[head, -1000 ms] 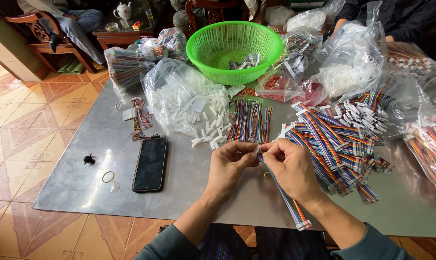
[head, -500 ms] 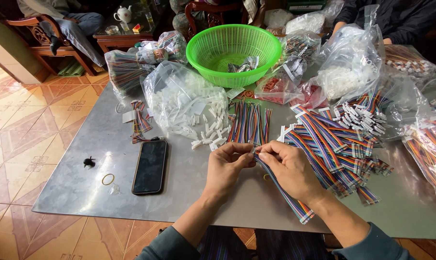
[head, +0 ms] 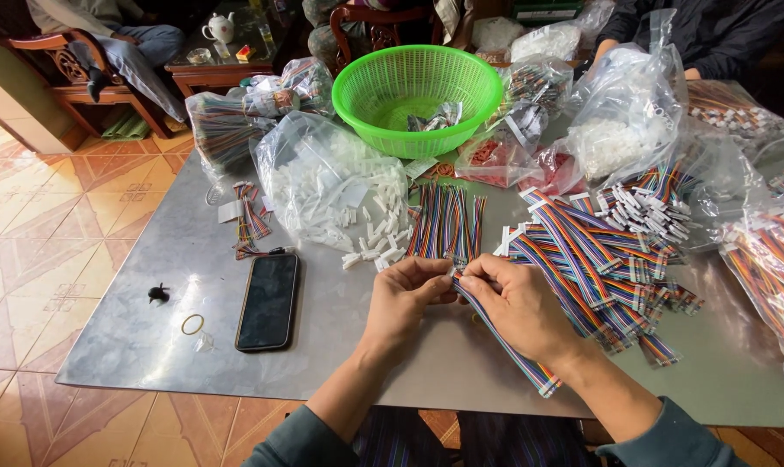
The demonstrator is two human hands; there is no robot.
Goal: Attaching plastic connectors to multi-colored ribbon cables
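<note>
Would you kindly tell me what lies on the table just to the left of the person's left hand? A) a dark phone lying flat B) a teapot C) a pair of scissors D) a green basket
A: a dark phone lies flat on the grey table, left of the left hand; the green basket sits at the far side of the table.
</note>
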